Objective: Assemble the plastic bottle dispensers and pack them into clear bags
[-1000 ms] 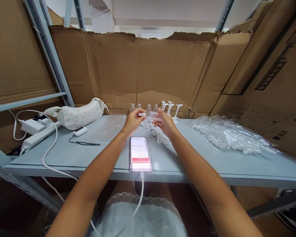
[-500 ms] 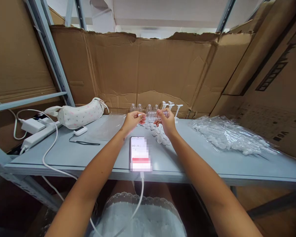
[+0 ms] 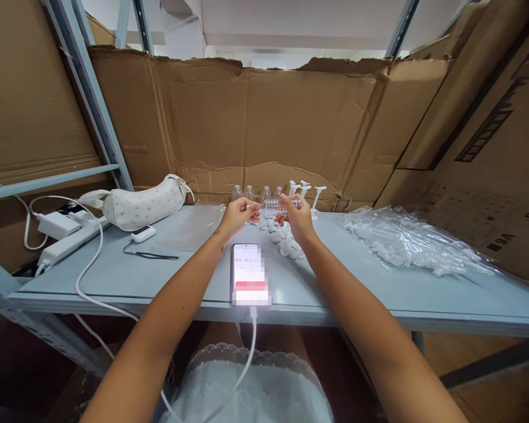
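My right hand (image 3: 298, 215) is closed around a small clear plastic bottle (image 3: 271, 207), held on its side with one end toward my left hand. My left hand (image 3: 238, 215) is in a pinch just left of that bottle, apart from it; what the fingertips hold, if anything, is too small to make out. Several clear bottles (image 3: 248, 191) stand upright behind the hands. White spray pump heads with stems (image 3: 320, 191) stand behind my right hand. Below and between the hands lie several flat white plastic pieces (image 3: 286, 244).
A phone (image 3: 250, 273) with a charging cable lies at the table's front edge. On the right is a clear bag of white parts (image 3: 405, 244). A pouch (image 3: 145, 202), a power strip (image 3: 73, 242), a small white device (image 3: 143, 234) and a clear plastic bag (image 3: 196, 226) occupy the left.
Both hands stay nearly in place, with only slight finger movement. The bottle remains in my right hand. The view has shifted very slightly.
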Demonstrator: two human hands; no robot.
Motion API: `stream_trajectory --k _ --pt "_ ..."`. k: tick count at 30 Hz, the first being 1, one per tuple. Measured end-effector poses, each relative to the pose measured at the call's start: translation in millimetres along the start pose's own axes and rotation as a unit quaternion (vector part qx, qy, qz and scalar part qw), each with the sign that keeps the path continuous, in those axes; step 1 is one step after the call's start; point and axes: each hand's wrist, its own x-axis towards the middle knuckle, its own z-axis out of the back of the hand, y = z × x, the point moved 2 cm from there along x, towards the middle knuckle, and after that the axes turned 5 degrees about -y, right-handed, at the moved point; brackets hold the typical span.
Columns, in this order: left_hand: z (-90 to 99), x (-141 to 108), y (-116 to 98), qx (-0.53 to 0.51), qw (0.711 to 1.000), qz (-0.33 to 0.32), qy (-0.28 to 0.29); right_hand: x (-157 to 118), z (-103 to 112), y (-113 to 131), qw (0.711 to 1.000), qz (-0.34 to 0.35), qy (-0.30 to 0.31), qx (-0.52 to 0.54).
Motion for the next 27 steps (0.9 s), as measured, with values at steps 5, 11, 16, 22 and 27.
stream_trajectory --k 5,11,16,22,27 --pt "0.3 -1.7 -0.4 -0.020 0.996 0.087 0.008 -4.4 2.8 1.1 0.995 0.087 0.020 -0.032" --pt "0.6 0.0 3.8 -0.064 0.993 0.093 0.021 -6.3 5.9 0.8 0.990 0.114 0.037 -0.068" --pt "0.9 3.1 8.0 -0.019 0.999 -0.017 0.023 -1.4 1.7 -1.9 0.999 0.025 0.008 -0.033" --pt "0.3 4.2 11.3 0.015 0.999 -0.037 0.023 3.1 1.9 -4.4 0.998 -0.067 0.010 -0.002" --pt "-0.4 0.5 5.4 -0.010 0.999 0.023 0.023 -0.6 0.6 0.0 1.000 -0.012 0.011 -0.006"
